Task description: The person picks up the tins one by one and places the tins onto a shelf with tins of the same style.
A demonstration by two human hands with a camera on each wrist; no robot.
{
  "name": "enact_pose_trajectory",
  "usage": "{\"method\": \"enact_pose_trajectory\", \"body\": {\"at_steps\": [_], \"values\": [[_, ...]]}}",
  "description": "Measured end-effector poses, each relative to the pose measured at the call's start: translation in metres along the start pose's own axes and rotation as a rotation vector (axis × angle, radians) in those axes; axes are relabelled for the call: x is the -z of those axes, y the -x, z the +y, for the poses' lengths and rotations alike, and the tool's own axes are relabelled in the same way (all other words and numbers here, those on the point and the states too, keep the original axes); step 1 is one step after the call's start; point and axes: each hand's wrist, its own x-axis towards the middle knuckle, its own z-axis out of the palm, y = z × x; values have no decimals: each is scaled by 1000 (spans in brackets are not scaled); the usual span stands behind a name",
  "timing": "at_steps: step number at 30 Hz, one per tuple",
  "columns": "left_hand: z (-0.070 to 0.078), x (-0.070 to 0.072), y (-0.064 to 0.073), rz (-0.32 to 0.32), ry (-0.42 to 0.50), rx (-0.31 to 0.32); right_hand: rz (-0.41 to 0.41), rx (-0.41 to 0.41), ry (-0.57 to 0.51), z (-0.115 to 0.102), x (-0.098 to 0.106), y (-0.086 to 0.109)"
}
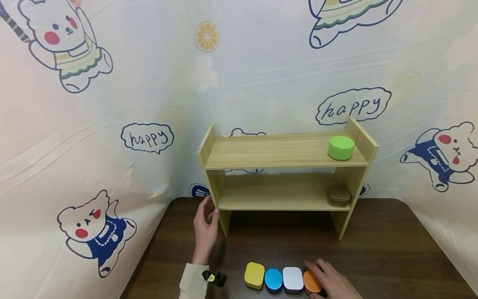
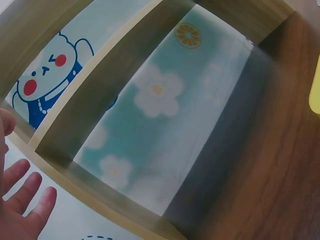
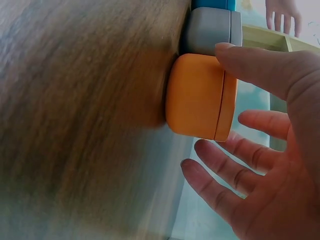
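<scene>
A row of small lidded boxes lies near the table's front in the head view: a yellow square one point(image 1: 254, 275), a blue round one point(image 1: 274, 279), a white square one point(image 1: 293, 279) and an orange round one point(image 1: 312, 282). My right hand point(image 1: 333, 280) is at the orange box; in the right wrist view its thumb overlaps the lid edge of the orange box point(image 3: 197, 95) and its fingers spread around the far side. My left hand point(image 1: 205, 228) is beside the left side panel of the wooden shelf point(image 1: 285, 151), fingertips right at the panel, fingers loosely extended.
On the shelf's top board, at the right, sits a green round box point(image 1: 341, 148). Below it, on the lower board, is a brown box point(image 1: 338, 195). The shelf stands at the back of the dark wooden table point(image 1: 396, 249), before a cartoon-printed curtain point(image 1: 149, 83).
</scene>
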Motion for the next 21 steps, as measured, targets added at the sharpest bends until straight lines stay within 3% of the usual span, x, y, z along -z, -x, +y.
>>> {"method": "enact_pose_trajectory", "body": {"at_steps": [12,21], "values": [[3,-18,-10,126,21,-9,-40,-33,-44,0,2,-1],[32,-21,-8,156,21,2,-74,-55,-44,1,4,-4]]}}
